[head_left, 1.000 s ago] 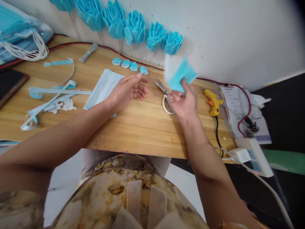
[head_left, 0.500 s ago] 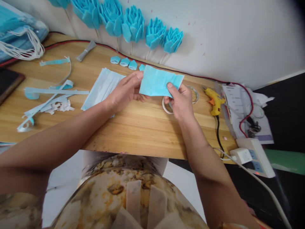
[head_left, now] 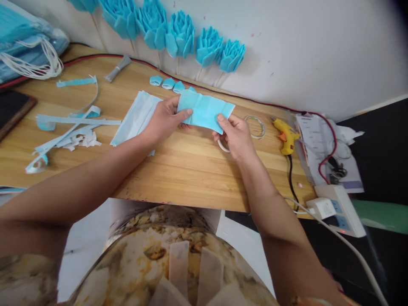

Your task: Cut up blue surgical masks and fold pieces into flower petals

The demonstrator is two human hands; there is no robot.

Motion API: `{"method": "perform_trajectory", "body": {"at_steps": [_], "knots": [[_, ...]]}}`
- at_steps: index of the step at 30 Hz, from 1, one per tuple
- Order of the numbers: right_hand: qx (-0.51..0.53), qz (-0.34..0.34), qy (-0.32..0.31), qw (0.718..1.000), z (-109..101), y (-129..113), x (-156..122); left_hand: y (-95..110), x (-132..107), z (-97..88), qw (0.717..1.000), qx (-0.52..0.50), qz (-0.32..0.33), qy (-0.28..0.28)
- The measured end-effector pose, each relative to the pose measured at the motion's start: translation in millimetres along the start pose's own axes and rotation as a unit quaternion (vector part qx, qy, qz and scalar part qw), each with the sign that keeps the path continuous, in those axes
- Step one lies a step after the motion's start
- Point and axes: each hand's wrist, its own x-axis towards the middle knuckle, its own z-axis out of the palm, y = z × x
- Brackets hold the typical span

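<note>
A flat rectangle of light blue mask fabric (head_left: 205, 111) is stretched between my two hands above the table. My left hand (head_left: 166, 119) pinches its left end, thumb on top. The right end is gripped by my right hand (head_left: 235, 132), its thumb also on the upper face. Beside and partly under my left hand lies a stack of pale blue pleated face masks (head_left: 134, 119). Several small folded blue pieces (head_left: 168, 83) sit in a row behind the fabric. A roll of tape (head_left: 223, 146) is partly hidden by my right hand.
Blue fabric flowers (head_left: 180, 34) on sticks lean along the wall. Cut strips (head_left: 79, 122) litter the left side. A tape ring (head_left: 256, 126), yellow glue gun (head_left: 287, 135) and power strip (head_left: 346, 212) are on the right. A phone (head_left: 14, 112) lies far left.
My left thumb has come down on the fabric's left end, so both hands now hold it. The fabric and my right hand have shifted a little left.
</note>
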Motion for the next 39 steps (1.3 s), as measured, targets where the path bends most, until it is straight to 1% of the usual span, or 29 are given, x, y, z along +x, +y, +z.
{"method": "perform_trajectory", "body": {"at_steps": [3, 7, 9, 10, 13, 15, 17, 19, 21, 24, 26, 29, 31, 36, 39], "knots": [[-0.002, -0.040, 0.003, 0.999, -2.9, 2.6, 1.6, 3.5, 1.0, -0.4, 1.000, -0.005, 0.023, 0.011], [-0.013, -0.131, 0.022, 0.991, -5.0, 4.9, 3.4, 18.1, -2.1, 2.5, 0.994, -0.054, 0.090, 0.018], [-0.035, -0.163, 0.020, 0.986, -6.3, 7.8, 5.5, 21.4, -3.3, 2.3, 0.993, -0.056, 0.099, 0.019], [-0.056, -0.169, 0.016, 0.984, -7.3, 9.9, 6.9, 21.2, -3.5, 1.5, 0.995, -0.041, 0.086, 0.018], [-0.137, -0.152, 0.004, 0.979, -11.3, 15.9, 10.9, 16.8, -2.3, -2.1, 1.000, 0.027, 0.007, 0.009], [-0.171, -0.146, 0.008, 0.974, -13.2, 16.7, 11.7, 15.5, -1.4, -3.9, 0.998, 0.056, -0.027, 0.005], [-0.175, -0.163, 0.027, 0.971, -13.2, 13.5, 9.9, 17.7, -1.0, -4.4, 0.998, 0.066, -0.016, 0.014], [-0.161, -0.180, 0.042, 0.969, -11.2, 7.6, 6.3, 21.3, -1.0, -4.0, 0.997, 0.069, 0.018, 0.028], [-0.147, -0.178, 0.035, 0.973, -8.4, 2.0, 2.5, 23.4, -1.0, -3.3, 0.996, 0.073, 0.042, 0.033], [-0.141, -0.154, 0.023, 0.978, -5.5, -2.4, -1.1, 24.2, -1.6, -2.3, 0.996, 0.081, 0.038, 0.016], [-0.148, -0.149, 0.035, 0.977, -4.8, -3.6, -2.4, 26.8, -3.2, -1.4, 0.996, 0.076, 0.040, 0.011], [-0.167, -0.156, 0.063, 0.971, -4.2, -5.3, -4.4, 34.3, -6.2, -0.1, 0.996, 0.057, 0.067, 0.018], [-0.188, -0.155, 0.064, 0.968, -3.7, -5.8, -5.3, 36.5, -6.9, 0.4, 0.996, 0.047, 0.068, 0.017], [-0.245, -0.137, 0.039, 0.959, -3.3, -1.5, -2.9, 24.3, -2.5, -1.2, 0.998, 0.048, 0.046, 0.018], [-0.224, -0.140, 0.054, 0.963, -3.2, 1.5, -0.8, 19.0, -0.5, -2.9, 0.997, 0.056, 0.041, 0.037]]}}
